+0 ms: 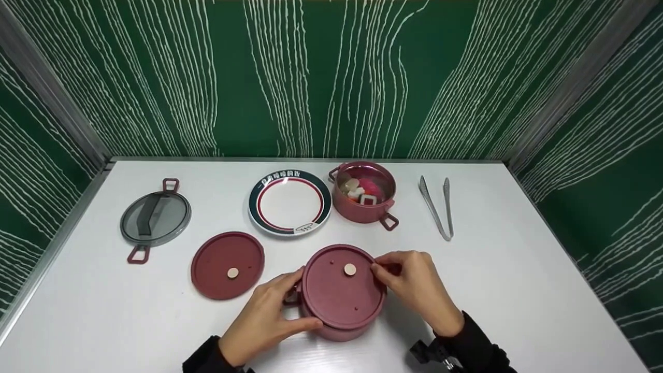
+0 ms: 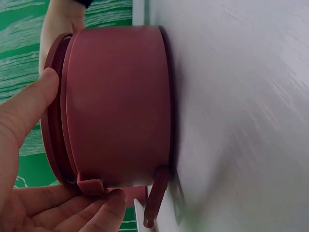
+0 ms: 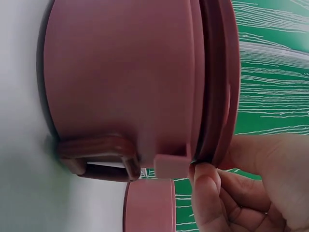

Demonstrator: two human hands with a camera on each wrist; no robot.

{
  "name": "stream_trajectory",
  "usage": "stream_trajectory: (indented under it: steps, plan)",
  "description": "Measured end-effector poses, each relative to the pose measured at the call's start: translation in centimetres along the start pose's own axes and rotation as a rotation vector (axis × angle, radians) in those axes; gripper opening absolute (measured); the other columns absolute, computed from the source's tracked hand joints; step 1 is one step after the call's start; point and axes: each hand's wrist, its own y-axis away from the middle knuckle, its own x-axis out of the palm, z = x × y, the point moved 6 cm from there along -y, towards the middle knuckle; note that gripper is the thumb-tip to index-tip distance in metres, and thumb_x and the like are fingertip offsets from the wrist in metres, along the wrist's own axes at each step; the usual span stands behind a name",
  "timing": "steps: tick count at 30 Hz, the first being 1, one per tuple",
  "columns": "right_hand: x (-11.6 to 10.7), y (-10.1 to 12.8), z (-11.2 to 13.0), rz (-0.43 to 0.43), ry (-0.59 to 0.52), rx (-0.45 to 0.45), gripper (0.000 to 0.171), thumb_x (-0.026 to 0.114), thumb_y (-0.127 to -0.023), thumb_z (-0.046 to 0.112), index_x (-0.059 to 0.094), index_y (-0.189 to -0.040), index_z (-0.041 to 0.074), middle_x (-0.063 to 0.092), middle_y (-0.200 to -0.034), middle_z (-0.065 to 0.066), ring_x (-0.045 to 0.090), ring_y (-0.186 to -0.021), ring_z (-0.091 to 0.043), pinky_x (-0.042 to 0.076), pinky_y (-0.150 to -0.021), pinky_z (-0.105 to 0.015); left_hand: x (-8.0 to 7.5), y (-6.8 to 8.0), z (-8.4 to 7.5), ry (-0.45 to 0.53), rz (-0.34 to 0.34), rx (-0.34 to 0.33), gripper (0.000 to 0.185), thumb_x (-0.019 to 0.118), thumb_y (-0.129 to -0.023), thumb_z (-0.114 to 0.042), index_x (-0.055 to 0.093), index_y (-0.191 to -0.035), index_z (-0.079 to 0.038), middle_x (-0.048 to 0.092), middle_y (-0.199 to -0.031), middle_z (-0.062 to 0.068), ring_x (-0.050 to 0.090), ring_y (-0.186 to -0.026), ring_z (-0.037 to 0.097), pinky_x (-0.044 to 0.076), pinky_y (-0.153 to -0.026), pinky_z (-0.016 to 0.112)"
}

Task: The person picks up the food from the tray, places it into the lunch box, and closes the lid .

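We are gripping the dark-red round pot (image 1: 336, 324) with both hands: our left hand (image 1: 269, 316) is curling its fingers round the near-left side, thumb lying along the lower rim, and our right hand (image 1: 414, 285) is pinching the edge of the flat dark-red lid with a small wooden knob (image 1: 339, 287) at its right side. In the left wrist view the thumb (image 2: 29, 106) is pressing against the lid's rim (image 2: 53, 121) while the fingers are wrapping under a small tab (image 2: 91, 186); in the right wrist view the fingertips (image 3: 205, 186) are closing on the lid's edge just beside another tab (image 3: 171, 166) and the pot's loop handle (image 3: 99, 157).

The pot is standing on the white table (image 1: 518, 290), at the near edge, in the middle, with the lid seated on top of it.

Behind it, going from larger to smaller, we are seeing a grey glass lid with red loop handles (image 1: 154, 217) lying at the far left, a round white plate with a dark-blue and red rim (image 1: 290, 203) in the middle, a second dark-red pot holding pieces of toy food (image 1: 363, 192) just right of the plate, a second flat dark-red lid with a wooden knob (image 1: 228, 265) lying left of our pot, and metal tongs (image 1: 437, 207) lying well apart on the right.
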Motion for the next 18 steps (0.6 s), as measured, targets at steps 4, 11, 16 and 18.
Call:
stream_trajectory:
  steps: [4, 11, 16, 18]
  plan:
    - [0.08, 0.06, 0.03, 0.016, 0.016, -0.003, 0.004, 0.084, -0.092, 0.013, 0.086, -0.091, 0.010, 0.080, -0.081, 0.004, 0.062, -0.068, 0.000, 0.052, -0.061, -0.018, 0.09, -0.04, 0.11, 0.003, 0.005, -0.006, 0.092, 0.090, -0.078, -0.056, 0.061, -0.150, -0.006, 0.072, -0.140, 0.005, 0.067, -0.132, 0.023, 0.054, -0.114, 0.047]
    - [0.11, 0.21, 0.10, 0.073, 0.030, -0.040, 0.005, 0.084, -0.093, 0.013, 0.084, -0.088, 0.016, 0.072, -0.076, 0.009, 0.058, -0.067, 0.001, 0.050, -0.061, -0.018, 0.00, -0.11, 0.32, -0.009, 0.032, -0.027, 0.098, 0.091, -0.078, -0.057, 0.058, -0.152, -0.002, 0.070, -0.143, 0.009, 0.066, -0.134, 0.026, 0.053, -0.115, 0.050]
    - [0.06, 0.41, 0.16, 0.128, 0.029, -0.081, 0.006, 0.083, -0.094, 0.015, 0.083, -0.089, 0.018, 0.069, -0.077, 0.011, 0.057, -0.070, 0.002, 0.049, -0.063, -0.018, -0.20, -0.23, 0.65, 0.021, 0.068, -0.047, 0.095, 0.091, -0.080, -0.054, 0.058, -0.154, -0.004, 0.070, -0.143, 0.008, 0.066, -0.133, 0.025, 0.053, -0.114, 0.048]
    - [0.00, 0.52, 0.21, 0.148, 0.030, -0.099, 0.006, 0.084, -0.094, 0.016, 0.083, -0.088, 0.019, 0.068, -0.077, 0.011, 0.056, -0.070, 0.002, 0.049, -0.063, -0.018, -0.27, -0.29, 0.81, 0.031, 0.080, -0.053, 0.093, 0.091, -0.081, -0.052, 0.058, -0.154, -0.006, 0.070, -0.143, 0.007, 0.066, -0.132, 0.024, 0.053, -0.115, 0.047]
